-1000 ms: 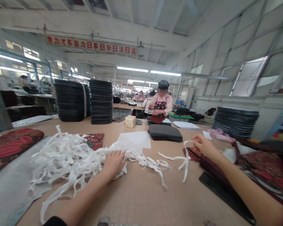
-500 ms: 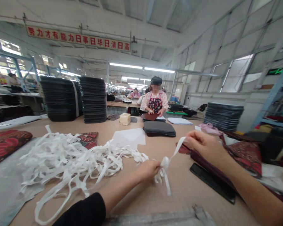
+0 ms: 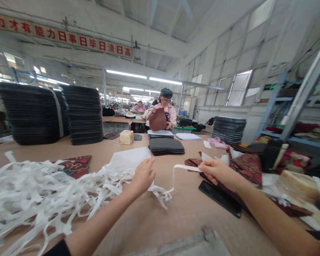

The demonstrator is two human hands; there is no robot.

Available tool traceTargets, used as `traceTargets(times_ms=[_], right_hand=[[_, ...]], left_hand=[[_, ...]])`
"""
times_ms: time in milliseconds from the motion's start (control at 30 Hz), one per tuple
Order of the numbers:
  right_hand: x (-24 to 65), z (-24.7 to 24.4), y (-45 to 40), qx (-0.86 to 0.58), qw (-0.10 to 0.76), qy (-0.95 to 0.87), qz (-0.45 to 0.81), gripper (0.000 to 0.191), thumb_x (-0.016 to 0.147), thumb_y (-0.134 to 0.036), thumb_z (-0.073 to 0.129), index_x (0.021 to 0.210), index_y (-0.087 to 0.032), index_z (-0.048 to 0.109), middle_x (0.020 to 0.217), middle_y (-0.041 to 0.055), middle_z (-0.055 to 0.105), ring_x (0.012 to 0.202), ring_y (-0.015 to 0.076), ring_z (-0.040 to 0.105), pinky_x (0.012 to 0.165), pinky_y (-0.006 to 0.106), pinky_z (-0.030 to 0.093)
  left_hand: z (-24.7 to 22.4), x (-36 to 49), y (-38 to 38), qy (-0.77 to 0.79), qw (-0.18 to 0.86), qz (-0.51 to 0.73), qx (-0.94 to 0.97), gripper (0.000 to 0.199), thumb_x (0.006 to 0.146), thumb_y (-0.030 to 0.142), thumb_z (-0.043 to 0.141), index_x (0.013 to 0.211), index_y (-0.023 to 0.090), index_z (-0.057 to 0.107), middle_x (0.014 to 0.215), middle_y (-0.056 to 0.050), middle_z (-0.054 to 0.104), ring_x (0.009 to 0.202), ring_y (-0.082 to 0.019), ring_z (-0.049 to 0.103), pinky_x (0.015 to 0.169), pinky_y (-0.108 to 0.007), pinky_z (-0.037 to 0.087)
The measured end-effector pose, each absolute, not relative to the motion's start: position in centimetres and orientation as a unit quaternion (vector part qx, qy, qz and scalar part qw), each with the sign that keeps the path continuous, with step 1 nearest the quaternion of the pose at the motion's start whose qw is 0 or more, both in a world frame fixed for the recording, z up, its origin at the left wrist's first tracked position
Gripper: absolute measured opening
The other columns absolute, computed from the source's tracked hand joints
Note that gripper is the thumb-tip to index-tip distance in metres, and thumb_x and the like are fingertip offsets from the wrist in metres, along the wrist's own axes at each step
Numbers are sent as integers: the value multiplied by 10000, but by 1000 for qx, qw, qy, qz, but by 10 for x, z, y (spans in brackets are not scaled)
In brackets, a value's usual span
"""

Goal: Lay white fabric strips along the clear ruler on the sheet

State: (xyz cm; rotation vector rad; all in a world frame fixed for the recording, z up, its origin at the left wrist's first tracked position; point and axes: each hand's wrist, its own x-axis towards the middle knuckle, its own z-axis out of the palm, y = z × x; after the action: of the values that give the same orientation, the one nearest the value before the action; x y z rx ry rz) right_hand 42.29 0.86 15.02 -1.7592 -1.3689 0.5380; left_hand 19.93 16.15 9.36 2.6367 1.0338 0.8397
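Note:
A tangled heap of white fabric strips (image 3: 56, 192) spreads over the left of the brown-covered table. From a small bunch near the middle, one white strip (image 3: 185, 166) rises and runs across to my right hand (image 3: 216, 172), pinched between its thumb and fingers. My left hand (image 3: 144, 174) hovers above the right end of the heap. Its fingers are loosely bent and apart, with no strip visible in them. Below my right hand lies a black phone (image 3: 220, 198), beside dark maroon fabric.
Tall stacks of black panels (image 3: 82, 115) stand at the back left; another stack (image 3: 229, 129) is at the back right. A cream block (image 3: 126, 137) and dark panels (image 3: 166, 146) lie ahead. Across the table a co-worker (image 3: 164, 110) holds a brown panel (image 3: 158, 120). Patterned fabric (image 3: 246, 167) lies right.
My left hand has risen away from the small bunch and its fingers have loosened. My right hand still pinches the strip, slightly lower. The view has turned right; the co-worker has lifted a brown panel.

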Motion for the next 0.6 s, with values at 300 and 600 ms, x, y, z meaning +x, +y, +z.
traceTargets(times_ms=[300, 600], right_hand=[[374, 158, -19, -546, 378, -641, 384, 264, 799, -386, 579, 895, -141, 611, 721, 2, 585, 535, 79, 508, 499, 201, 426], [387, 118, -36, -505, 508, -493, 494, 290, 790, -397, 621, 827, -110, 625, 722, 66, 659, 490, 82, 547, 439, 191, 437]], left_hand=[[122, 197, 88, 143, 475, 271, 825, 306, 812, 400, 504, 796, 133, 652, 548, 28, 533, 514, -104, 481, 483, -193, 364], [126, 128, 113, 234, 413, 257, 842, 261, 761, 391, 551, 726, 157, 659, 633, 13, 563, 577, -104, 447, 510, -186, 334]])
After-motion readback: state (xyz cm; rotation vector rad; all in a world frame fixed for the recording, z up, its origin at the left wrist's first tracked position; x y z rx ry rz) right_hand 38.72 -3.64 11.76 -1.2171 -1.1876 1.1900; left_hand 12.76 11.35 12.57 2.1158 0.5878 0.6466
